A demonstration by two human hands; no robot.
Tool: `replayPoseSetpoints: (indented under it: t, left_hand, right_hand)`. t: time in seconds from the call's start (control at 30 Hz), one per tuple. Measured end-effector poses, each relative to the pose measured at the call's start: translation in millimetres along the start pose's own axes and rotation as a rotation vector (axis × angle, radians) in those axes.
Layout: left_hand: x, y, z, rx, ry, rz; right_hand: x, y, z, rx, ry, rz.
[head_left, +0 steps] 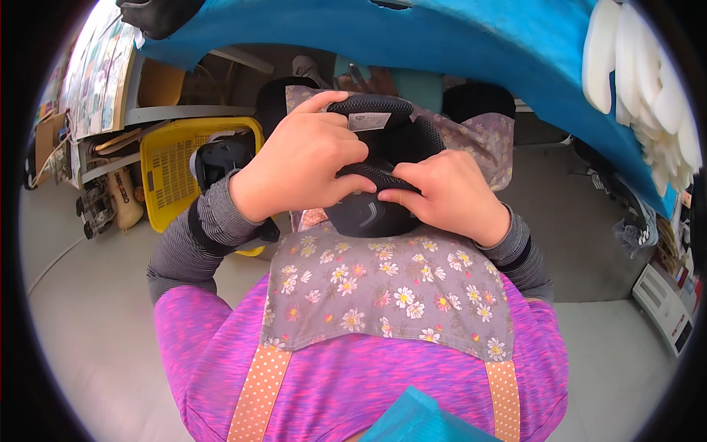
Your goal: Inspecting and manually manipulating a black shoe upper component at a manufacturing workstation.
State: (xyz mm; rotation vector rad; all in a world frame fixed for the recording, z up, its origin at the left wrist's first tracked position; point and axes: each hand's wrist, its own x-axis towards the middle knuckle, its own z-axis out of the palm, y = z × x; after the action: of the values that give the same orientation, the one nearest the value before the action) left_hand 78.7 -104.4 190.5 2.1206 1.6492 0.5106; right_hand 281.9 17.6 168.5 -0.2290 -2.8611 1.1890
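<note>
In front of my chest, over my lap, is a black padded shoe (374, 219) with a mesh lining and a white label (368, 121) inside its opening. My left hand (305, 156) grips it from the left, its index finger along the far padded edge and its thumb on the near rim. My right hand (458, 190) pinches that near rim between thumb and fingers, close to the left thumb. Pale curved marks show on the shoe's outer side below the rim. Its far underside is hidden. A grey flowered apron (390, 302) lies beneath it.
A yellow plastic basket (168, 158) at the left holds another black item (221, 158). Beyond my hands a blue-covered table (456, 44) curves across, with a black shoe (162, 16) at its far left and several white elongated pieces (641, 74) at its right. Shelves (110, 166) stand farther left.
</note>
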Motion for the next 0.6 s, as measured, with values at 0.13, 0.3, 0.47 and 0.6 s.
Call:
replayPoseSetpoints:
  t: [0.13,0.3,0.47,0.6]
  left_hand:
    - [-3,2,-4,0.012,0.015,0.003]
    - [-6,17,-10,0.063,0.126,-0.018]
    - [-14,20,-11,0.101,0.148,-0.063]
    - [-20,15,-14,0.078,0.069,-0.165]
  right_hand:
    - [4,4,-5,0.023,-0.055,-0.084]
    - [17,-2,-6,0.233,0.067,-0.183]
    - [14,-7,-12,0.156,-0.094,-0.150]
    - [6,-11,-10,0.038,-0.023,-0.147]
